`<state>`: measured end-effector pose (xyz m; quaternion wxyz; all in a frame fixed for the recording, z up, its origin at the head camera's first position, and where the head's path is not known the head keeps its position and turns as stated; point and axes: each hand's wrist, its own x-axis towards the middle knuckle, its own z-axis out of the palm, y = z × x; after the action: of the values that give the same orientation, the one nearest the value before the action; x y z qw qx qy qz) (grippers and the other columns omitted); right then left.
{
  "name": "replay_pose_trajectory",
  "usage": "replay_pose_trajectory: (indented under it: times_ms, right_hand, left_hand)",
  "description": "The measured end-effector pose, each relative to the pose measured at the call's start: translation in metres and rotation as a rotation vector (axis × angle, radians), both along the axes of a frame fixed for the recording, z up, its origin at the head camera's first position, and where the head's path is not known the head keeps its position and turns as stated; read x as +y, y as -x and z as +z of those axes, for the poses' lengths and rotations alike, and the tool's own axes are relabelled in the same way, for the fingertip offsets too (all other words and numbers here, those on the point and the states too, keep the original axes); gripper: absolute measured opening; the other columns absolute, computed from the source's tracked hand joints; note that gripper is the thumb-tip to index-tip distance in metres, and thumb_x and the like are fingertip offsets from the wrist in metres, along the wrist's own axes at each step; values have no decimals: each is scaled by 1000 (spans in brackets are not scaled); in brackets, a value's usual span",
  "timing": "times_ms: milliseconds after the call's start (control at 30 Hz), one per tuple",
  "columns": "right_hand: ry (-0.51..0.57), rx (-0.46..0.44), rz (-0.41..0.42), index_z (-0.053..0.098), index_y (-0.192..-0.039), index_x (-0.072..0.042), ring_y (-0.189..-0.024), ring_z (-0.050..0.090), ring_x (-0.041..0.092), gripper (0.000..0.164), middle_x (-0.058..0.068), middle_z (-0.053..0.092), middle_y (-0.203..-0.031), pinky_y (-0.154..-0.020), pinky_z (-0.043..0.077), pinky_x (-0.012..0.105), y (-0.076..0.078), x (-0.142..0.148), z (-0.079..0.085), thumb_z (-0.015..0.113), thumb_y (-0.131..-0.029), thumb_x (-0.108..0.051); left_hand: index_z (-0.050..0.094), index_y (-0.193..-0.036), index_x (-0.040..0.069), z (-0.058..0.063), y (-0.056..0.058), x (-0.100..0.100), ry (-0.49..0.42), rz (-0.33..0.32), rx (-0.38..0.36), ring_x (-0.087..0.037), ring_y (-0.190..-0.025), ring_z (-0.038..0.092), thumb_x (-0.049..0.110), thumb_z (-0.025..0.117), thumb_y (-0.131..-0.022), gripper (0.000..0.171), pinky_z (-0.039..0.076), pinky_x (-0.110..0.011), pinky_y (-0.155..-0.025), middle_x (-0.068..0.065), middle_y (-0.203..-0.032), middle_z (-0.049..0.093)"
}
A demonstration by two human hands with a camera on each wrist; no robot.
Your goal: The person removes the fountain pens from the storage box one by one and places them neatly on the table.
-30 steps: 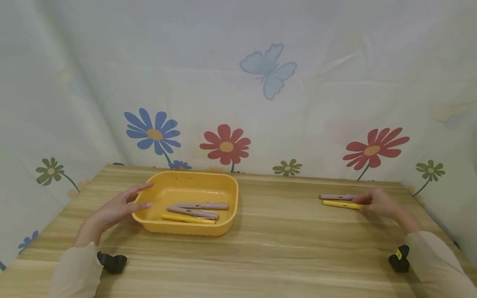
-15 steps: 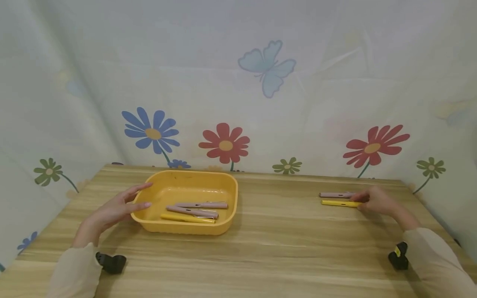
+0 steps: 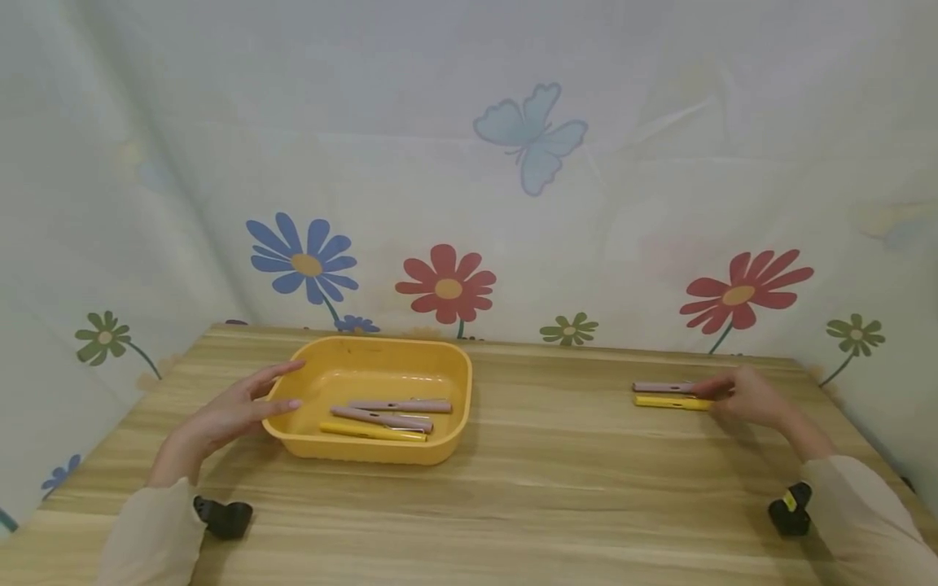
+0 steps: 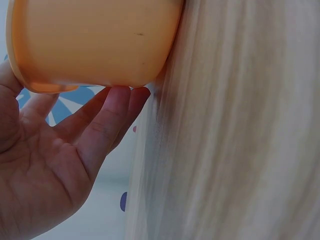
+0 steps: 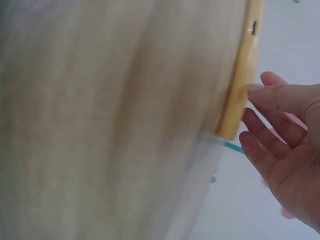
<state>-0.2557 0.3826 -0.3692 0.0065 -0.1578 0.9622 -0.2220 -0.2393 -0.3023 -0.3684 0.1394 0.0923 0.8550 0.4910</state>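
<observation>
In the head view my left hand (image 3: 230, 413) grips the left end of a yellow plastic basin (image 3: 370, 452), thumb over the rim. Its fingertips meet the outer wall of the basin (image 4: 100, 45) in the left wrist view. Inside lie two mauve pens (image 3: 421, 405) and a yellow pen (image 3: 366, 431). At the right, my right hand (image 3: 751, 399) pinches the right end of another yellow pen (image 3: 663, 402) lying on the table. The right wrist view has the thumb against this yellow pen (image 5: 242, 75). Just behind it lies a mauve pen (image 3: 659, 387), its right end hidden by the fingers.
Both hands work over a wood-grain table (image 3: 528, 505). A pale curtain (image 3: 623, 203) printed with flowers and a butterfly hangs right behind its back edge. Black camera mounts (image 3: 227, 518) sit at the wrists.
The yellow pen at my right hand has turned slightly and lies more nearly parallel to the mauve one. My left hand and the basin have stayed in place.
</observation>
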Motion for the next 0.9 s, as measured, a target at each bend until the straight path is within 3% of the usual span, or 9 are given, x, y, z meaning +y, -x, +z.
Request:
replay_pose_trajectory:
  times_ms: [200, 333, 500, 600, 900]
  right_hand:
    - [35, 40, -33, 62, -102, 13, -93, 59, 41, 26, 25, 64, -96, -80, 47, 52, -9, -5, 15, 63, -78, 4]
    - [94, 31, -32, 59, -110, 12, -97, 58, 40, 32, 26, 62, -105, -79, 51, 43, -15, -12, 24, 64, -82, -2]
    - [201, -51, -38, 53, -121, 8, -105, 56, 39, 46, 26, 57, -116, -76, 51, 23, -25, -30, 36, 64, -85, -19]
    - [243, -80, -37, 52, -123, 6, -108, 54, 38, 49, 24, 57, -119, -76, 50, 19, -29, -45, 43, 65, -85, -23]
    - [314, -35, 72, 53, -123, 3, -112, 52, 34, 50, 20, 58, -119, -88, 46, 28, -37, -91, 59, 68, -81, -18]
  left_hand:
    - [18, -146, 12, 1, 1, 1, 11, 16, -13, -50, -123, 31, 29, 61, -87, 75, 50, -44, -81, -30, -147, 3]
    - [18, -146, 13, 0, 1, 0, 7, 23, -22, -49, -123, 33, 28, 61, -87, 75, 50, -44, -81, -31, -147, 3]
    - [18, -146, 12, 1, 0, 0, 21, 19, -12, -51, -127, 23, 30, 61, -87, 76, 49, -46, -83, -30, -147, 2]
    - [18, -146, 13, 0, 0, 0, 24, 21, -13, -51, -127, 22, 31, 62, -86, 77, 49, -46, -84, -30, -147, 1]
    - [19, -146, 13, -1, 0, -1, 8, 22, -17, -49, -126, 26, 31, 62, -86, 76, 49, -45, -84, -29, -148, 2]
